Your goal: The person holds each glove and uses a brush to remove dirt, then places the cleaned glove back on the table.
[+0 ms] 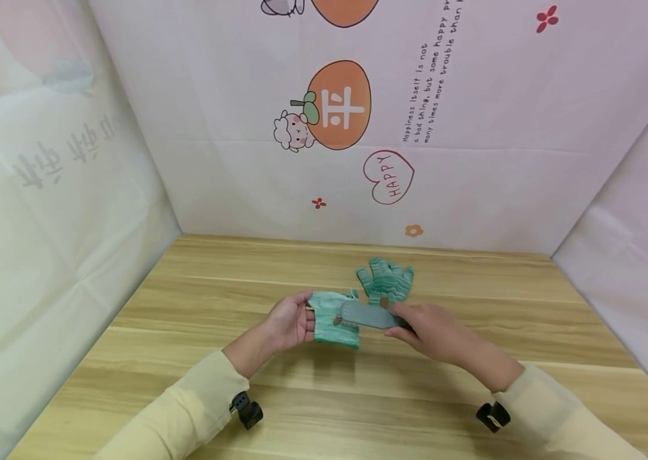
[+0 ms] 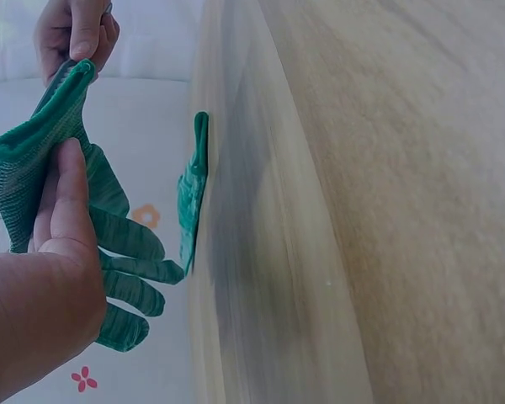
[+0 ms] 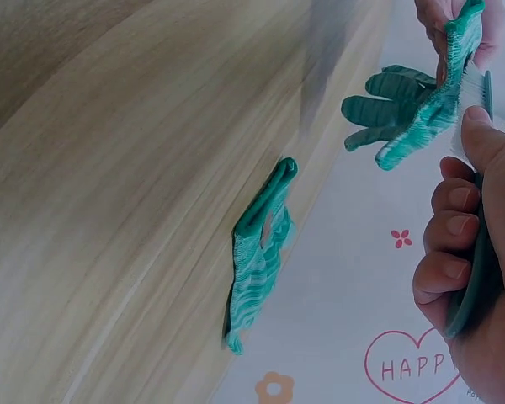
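My left hand (image 1: 288,323) holds a green striped knit glove (image 1: 326,305) by its cuff, raised off the table. In the left wrist view the glove's fingers (image 2: 130,236) hang down below that hand. My right hand (image 1: 436,333) grips a grey-green brush (image 1: 367,315) by its handle. The right wrist view shows white bristles (image 3: 470,101) against the held glove. A brown mark (image 1: 338,319) shows on the glove beside the brush head. Behind the brush, a second green glove (image 1: 388,281) lies on the table, also with a brown mark.
The wood-grain table (image 1: 186,370) meets a white printed cloth (image 1: 232,172) at the back. White cloth sides (image 1: 71,236) also stand at left and right. Each wrist wears a small black camera (image 1: 249,412).
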Tool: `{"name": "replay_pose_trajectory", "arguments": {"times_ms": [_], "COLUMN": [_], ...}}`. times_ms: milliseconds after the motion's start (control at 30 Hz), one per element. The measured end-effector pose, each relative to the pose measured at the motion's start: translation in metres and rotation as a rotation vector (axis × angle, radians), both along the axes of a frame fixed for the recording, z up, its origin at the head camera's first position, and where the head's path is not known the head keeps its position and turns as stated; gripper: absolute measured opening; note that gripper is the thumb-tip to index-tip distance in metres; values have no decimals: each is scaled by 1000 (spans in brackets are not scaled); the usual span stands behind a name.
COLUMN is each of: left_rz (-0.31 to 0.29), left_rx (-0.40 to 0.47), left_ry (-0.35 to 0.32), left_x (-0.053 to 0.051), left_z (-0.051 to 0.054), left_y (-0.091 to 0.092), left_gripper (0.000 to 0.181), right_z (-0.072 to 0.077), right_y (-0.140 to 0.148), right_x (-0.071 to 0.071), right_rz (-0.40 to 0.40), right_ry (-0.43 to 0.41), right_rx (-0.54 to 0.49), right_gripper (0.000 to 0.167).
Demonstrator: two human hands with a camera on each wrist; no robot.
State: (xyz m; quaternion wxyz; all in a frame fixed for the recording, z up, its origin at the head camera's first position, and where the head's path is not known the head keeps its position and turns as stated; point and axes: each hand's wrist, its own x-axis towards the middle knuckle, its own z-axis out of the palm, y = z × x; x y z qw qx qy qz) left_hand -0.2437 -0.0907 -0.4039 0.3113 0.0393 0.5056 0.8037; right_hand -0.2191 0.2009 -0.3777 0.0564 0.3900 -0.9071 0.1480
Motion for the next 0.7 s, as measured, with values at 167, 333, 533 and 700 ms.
{"name": "replay_pose_trajectory", "arguments": {"times_ms": [167, 333, 533, 700], "left_rz": [-9, -19, -46, -57], "left_rx": [6, 0, -15, -22], "left_ry": [3, 19, 32, 35], "left_x": [-1, -1, 0, 1], "left_z": [0, 0, 1, 1], "left_y": [-2, -2, 2, 3], "left_gripper": [38, 39, 38, 40], "right_z": [0, 3, 10, 7], "right_y": [2, -2, -17, -26], "right_x": [0, -3, -5, -7], "right_rz": [8, 14, 48, 73], "right_ry": [-4, 31, 69, 58], "right_rx": [-8, -10, 29, 40], "right_gripper": [20, 20, 21, 22]}}
